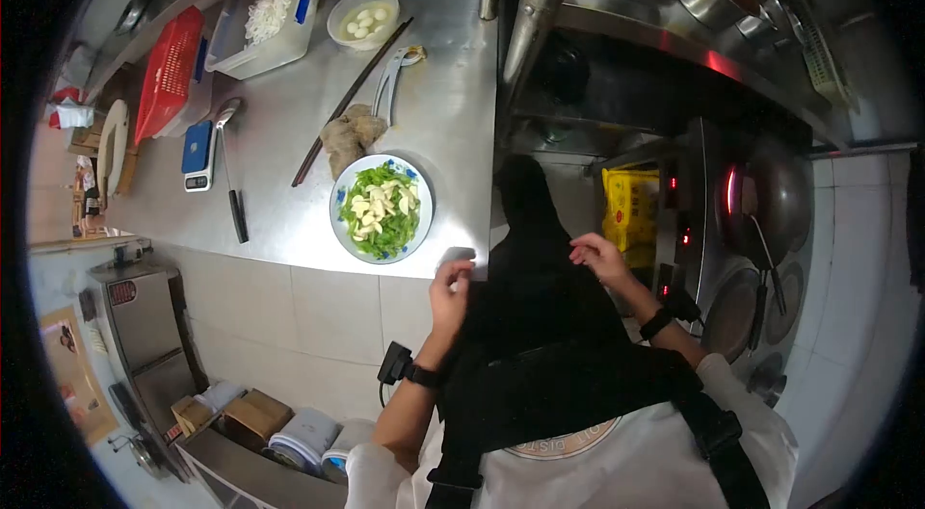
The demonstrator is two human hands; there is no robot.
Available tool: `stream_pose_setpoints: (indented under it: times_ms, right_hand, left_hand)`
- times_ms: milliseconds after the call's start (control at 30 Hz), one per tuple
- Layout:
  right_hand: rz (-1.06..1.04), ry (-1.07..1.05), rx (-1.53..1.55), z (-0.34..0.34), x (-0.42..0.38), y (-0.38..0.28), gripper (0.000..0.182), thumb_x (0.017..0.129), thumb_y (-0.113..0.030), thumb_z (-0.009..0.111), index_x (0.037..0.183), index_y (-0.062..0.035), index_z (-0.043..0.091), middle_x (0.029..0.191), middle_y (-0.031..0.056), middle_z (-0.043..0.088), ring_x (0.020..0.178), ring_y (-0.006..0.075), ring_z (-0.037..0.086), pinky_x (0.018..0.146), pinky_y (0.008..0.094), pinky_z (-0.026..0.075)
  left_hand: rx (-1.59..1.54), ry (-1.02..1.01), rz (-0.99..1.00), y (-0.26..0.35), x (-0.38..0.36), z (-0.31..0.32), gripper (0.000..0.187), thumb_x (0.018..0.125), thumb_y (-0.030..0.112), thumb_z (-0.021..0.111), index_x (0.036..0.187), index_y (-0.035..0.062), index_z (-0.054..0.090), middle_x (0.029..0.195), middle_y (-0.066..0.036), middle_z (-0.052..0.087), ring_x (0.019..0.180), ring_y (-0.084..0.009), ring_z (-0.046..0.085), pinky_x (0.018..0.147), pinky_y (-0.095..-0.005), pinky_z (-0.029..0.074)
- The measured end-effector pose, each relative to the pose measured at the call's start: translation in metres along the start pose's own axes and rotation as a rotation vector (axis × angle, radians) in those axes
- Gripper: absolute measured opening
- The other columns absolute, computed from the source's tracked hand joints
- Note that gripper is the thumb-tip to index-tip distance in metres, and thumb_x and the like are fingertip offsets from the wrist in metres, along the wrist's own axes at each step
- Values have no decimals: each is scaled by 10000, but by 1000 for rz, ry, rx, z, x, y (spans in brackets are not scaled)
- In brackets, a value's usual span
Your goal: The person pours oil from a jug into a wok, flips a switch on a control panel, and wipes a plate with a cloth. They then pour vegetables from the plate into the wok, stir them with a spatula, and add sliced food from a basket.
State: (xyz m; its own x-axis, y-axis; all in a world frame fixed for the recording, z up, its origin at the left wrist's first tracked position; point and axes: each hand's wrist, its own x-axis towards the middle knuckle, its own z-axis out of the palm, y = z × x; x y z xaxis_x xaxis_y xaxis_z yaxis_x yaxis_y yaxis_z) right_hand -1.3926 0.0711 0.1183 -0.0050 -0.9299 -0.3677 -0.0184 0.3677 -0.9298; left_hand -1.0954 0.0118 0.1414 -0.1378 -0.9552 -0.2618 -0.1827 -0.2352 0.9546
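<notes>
My left hand hangs by the front corner of the steel table, its fingers loosely bent and nothing visible in them. My right hand is raised over the floor on the other side of my black apron, fingers curved and apart, holding nothing. Closest to my left hand on the table is a white plate of chopped green vegetables topped with pale sliced pieces. Behind the plate lie a crumpled brown cloth, a metal utensil and long chopsticks.
Further back stand a bowl of white balls in liquid, a tub of white strips and a red basket. A scale and a ladle lie leftward. On my right are a wok and a yellow package.
</notes>
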Motion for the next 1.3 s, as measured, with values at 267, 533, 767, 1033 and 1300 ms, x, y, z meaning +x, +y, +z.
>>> stream_pose_setpoints:
  times_ms: [267,533,767,1033,1300]
  right_hand:
    - [69,157,-32,-9,-29,-6,174,863,-11,430,1005,0,531,814,75,585,747,138,578,694,256,479]
    - [43,177,13,-23,-46,-27,167,883,-47,433,1010,9,526,831,76,581,779,146,573,737,262,468]
    - [201,346,93,-48,-111,-11,160,889,-94,459,995,3,530,878,89,576,835,158,570,764,278,467]
    - [99,1057,-915,-170,-234,-100,248,812,-104,547,1054,-64,512,1045,167,520,991,323,498,885,403,387]
    - [642,932,-1165,-258,-289,-63,468,827,-284,537,1200,-31,412,1219,220,434,1109,391,416,961,452,312]
  left_hand:
    - [-434,170,-262,-16,-14,-46,162,885,83,430,1004,6,508,949,-82,610,817,-128,559,748,-243,444]
    - [-749,283,-251,3,4,-64,327,871,112,434,1148,-36,345,1092,-183,517,1049,-279,507,927,-359,376]
    - [-681,305,-232,-23,38,-75,298,857,30,400,1144,-48,376,1089,-183,490,964,-265,541,846,-355,467]
    - [-572,231,-302,0,32,-73,364,843,84,481,1195,36,398,1121,-113,505,932,-198,535,763,-303,480]
    - [-406,-46,-387,128,14,21,455,802,104,523,1232,69,379,1165,-93,480,1004,-218,523,813,-337,494]
